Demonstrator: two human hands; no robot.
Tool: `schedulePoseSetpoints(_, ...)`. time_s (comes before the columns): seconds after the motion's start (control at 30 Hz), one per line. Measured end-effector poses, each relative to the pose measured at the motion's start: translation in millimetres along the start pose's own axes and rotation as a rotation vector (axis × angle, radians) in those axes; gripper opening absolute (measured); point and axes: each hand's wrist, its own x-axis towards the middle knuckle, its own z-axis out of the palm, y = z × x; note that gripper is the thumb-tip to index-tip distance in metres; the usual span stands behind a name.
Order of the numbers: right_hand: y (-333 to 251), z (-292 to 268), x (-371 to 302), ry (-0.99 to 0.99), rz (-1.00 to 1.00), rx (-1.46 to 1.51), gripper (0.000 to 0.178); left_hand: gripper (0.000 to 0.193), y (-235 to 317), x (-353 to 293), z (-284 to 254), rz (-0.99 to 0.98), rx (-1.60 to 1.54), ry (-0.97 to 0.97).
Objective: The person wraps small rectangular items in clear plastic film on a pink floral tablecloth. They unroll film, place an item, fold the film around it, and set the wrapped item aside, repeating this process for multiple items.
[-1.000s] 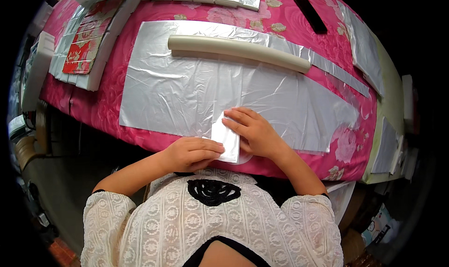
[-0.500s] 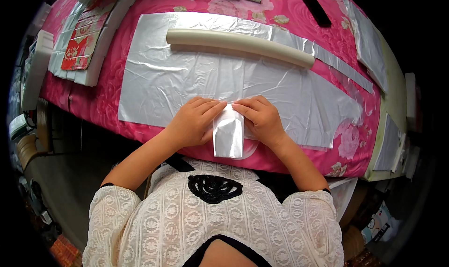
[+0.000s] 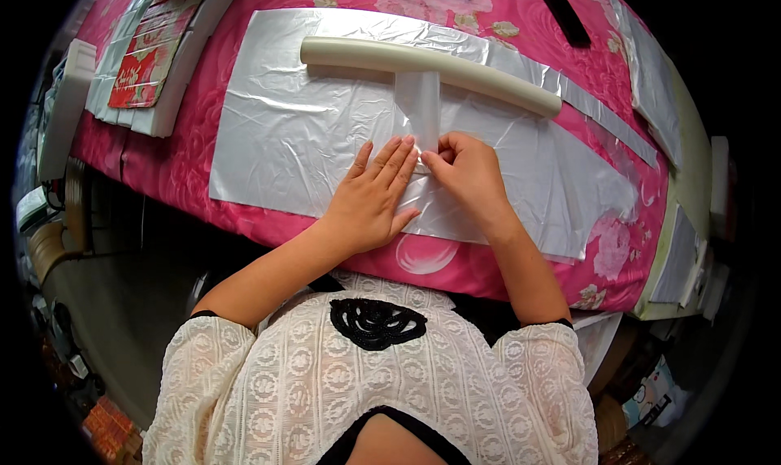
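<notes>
A narrow folded strip of whitish plastic film (image 3: 417,103) lies lengthwise on a large sheet of silvery white plastic (image 3: 285,131). My left hand (image 3: 368,190) rests flat with its fingers stretched out, the fingertips on the strip's near part. Beside it, my right hand (image 3: 470,172) has thumb and forefinger pinched together at the strip's right edge. Just what part of the film sits between those fingers is mostly hidden. Past both hands lies a long cream-coloured tube (image 3: 431,72), slanting across the sheet, and the strip's far end reaches up to it.
A pink flowered cloth (image 3: 183,160) covers the table. At the left lie white stacks with a red printed piece (image 3: 154,66) on top. A black phone (image 3: 561,13) is at the far right, near another plastic sheet (image 3: 651,74). A thin plastic strip (image 3: 610,127) lies right of the tube.
The folded film has gone from the table's near edge to lying away from me, toward the tube. My left hand has flattened and my right hand has moved slightly farther forward.
</notes>
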Motion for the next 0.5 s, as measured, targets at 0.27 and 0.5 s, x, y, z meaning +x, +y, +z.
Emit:
schedulePoseSetpoints(0.27, 30.5, -3.5, 5.3, 0.252, -0.841, -0.568, 0.048, 0.064, -2.5, 2.4, 0.5, 0.024, -0.049, 0.035)
schedulePoseSetpoints(0.5, 32.0, -20.3, 28.9, -0.005, -0.927, -0.434, 0.042, 0.021, -26.5, 16.4, -4.3, 0.217, 0.022, 0.297)
